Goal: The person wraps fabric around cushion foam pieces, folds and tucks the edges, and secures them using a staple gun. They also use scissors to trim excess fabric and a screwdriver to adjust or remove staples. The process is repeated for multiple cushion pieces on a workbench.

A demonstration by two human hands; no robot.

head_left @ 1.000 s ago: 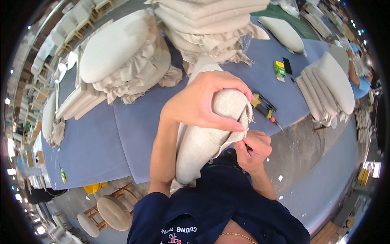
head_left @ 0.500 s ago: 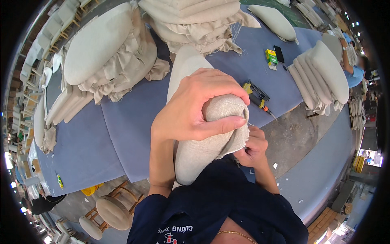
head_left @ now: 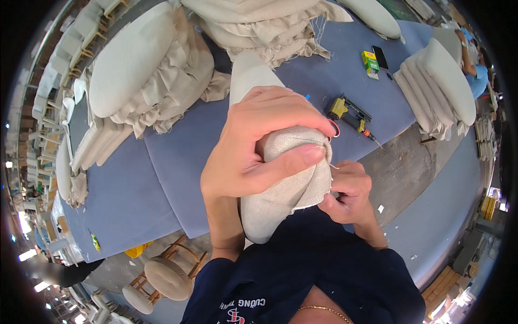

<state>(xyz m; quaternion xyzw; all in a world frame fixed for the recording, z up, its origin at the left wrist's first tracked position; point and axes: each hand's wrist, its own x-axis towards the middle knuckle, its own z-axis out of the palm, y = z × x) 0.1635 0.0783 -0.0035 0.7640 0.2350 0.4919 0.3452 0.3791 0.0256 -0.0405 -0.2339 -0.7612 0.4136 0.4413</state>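
A beige fabric-covered seat pad (head_left: 261, 213) stands on edge in front of my chest, its long side running away from me over the blue table. My left hand (head_left: 234, 143) is closed round its near corner, the thumb pressing the folded cloth and the fingers over the other side. At the loose, frayed cloth edge right of the corner, my right hand (head_left: 350, 191) has its fingers curled in a pinch on the fabric. Part of those fingers is hidden behind the cloth. A yellow and black staple gun (head_left: 339, 109) lies on the table beyond my right hand.
Piles of beige pads stand at the left (head_left: 135, 65) and far middle (head_left: 259, 21) of the blue table (head_left: 124, 200). More pads (head_left: 437, 81) lean at the right, near a green and yellow box (head_left: 370, 65) and a black phone (head_left: 380, 56). A person (head_left: 475, 75) is at the far right.
The view has shifted, so the table's things sit slightly higher and further right. My left hand keeps its hold on the corner; my right hand has moved slightly outward at the cloth edge.
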